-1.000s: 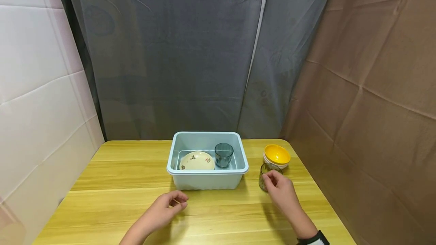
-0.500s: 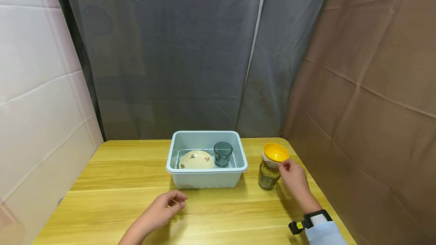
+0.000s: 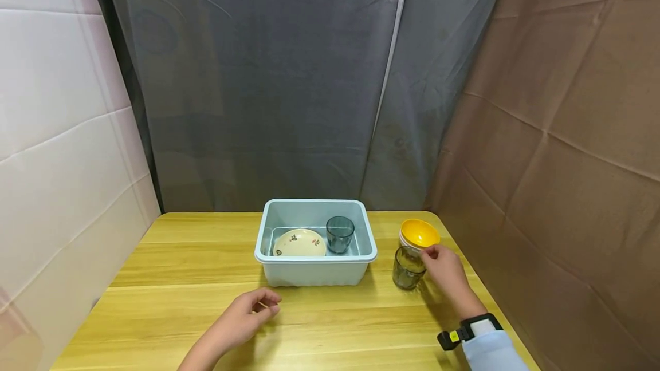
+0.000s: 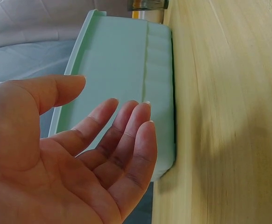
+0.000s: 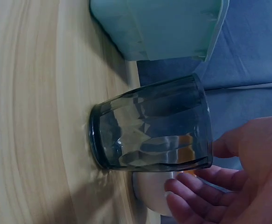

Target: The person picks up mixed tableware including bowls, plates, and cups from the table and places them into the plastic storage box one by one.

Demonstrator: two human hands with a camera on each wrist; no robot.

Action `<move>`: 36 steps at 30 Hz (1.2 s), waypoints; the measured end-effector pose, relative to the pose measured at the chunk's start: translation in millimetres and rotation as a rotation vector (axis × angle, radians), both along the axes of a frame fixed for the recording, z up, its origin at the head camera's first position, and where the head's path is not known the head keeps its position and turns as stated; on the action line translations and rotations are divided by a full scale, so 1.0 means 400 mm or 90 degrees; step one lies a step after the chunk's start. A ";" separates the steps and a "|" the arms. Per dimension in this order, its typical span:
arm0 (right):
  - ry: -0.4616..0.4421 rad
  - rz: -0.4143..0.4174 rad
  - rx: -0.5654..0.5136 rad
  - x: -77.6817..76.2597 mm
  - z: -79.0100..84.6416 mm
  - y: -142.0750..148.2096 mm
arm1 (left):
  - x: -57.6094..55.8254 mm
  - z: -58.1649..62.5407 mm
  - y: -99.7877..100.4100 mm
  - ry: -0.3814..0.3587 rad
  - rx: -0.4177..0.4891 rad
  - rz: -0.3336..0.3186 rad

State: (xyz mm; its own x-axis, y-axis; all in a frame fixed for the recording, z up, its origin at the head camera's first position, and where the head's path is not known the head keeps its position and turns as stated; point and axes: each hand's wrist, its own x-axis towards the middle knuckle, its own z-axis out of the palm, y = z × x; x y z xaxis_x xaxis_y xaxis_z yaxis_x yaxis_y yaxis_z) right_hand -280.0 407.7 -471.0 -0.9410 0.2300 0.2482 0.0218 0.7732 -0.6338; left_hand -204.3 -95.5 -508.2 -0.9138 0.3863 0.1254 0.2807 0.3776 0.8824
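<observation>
My right hand (image 3: 447, 271) is at the right side of a tinted, faceted drinking glass (image 5: 149, 128) that stands upright on the table. Thumb and index finger pinch its rim; the other fingers curl loosely below, in front of a pale bowl (image 5: 152, 191). Just behind that glass, a yellow bowl (image 3: 420, 232) sits stacked on a whitish one. My left hand (image 3: 244, 318) hovers over the table before the light blue plastic tub (image 3: 317, 273), fingers loosely bent and holding nothing. Inside the tub are a cream plate with a printed pattern (image 3: 299, 243) and a second tinted glass (image 3: 340, 235).
The wooden table (image 3: 165, 279) ends at a grey curtain (image 3: 268, 102) at the back. A white cloth (image 3: 62, 130) hangs on the left, and a brown cloth (image 3: 557, 159) closes off the right side near the bowls.
My right hand has shifted right from over the glass to its right rim, and has stayed there for the last half second. The left hand, tub and bowls keep their places.
</observation>
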 end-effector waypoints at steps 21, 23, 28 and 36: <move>-0.045 0.005 -0.104 -0.004 0.001 -0.009 | 0.001 0.002 0.004 -0.006 0.010 -0.004; -0.043 0.010 -0.108 -0.001 0.000 -0.010 | 0.001 0.003 0.004 -0.008 0.011 -0.005; -0.039 0.024 -0.094 0.011 0.007 -0.014 | 0.001 0.005 0.004 -0.009 0.014 -0.004; -0.037 0.064 -0.099 0.061 0.039 -0.051 | 0.000 0.011 0.005 -0.004 0.010 -0.008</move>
State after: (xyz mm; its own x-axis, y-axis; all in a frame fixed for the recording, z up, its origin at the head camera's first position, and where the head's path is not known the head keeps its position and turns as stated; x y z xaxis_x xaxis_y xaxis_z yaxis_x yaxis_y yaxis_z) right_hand -255.8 387.3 -455.3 -0.9729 0.1657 0.1613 -0.0099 0.6668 -0.7452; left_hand -204.4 -93.6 -503.9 -0.9098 0.3957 0.1251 0.2790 0.3603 0.8901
